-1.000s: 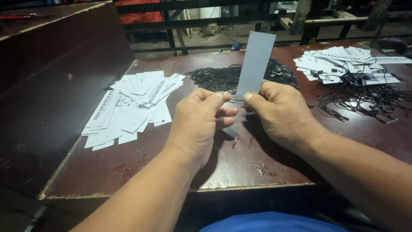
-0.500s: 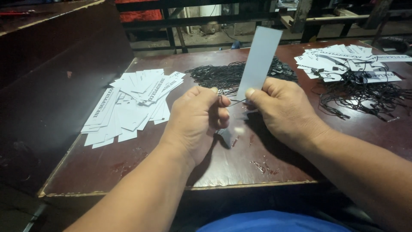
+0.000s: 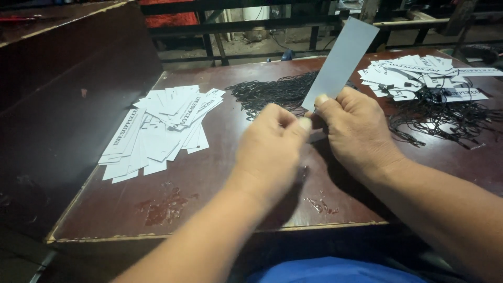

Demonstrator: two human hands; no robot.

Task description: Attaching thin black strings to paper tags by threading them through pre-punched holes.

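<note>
While right hand (image 3: 356, 131) pinches tag (image 3: 340, 63) at bottom end, left hand (image 3: 272, 147) fingertips pressed together beside it; card light, stiff, creasable, so hold edge.

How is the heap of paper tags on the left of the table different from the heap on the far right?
The left heap of tags lies bare, with no cords among it; the right heap of tags is mixed with black cords that trail toward the person. The left heap sits near the table's left edge, fanned in long strips; the right heap lies farther back. Both are white printed paper slips.
</note>
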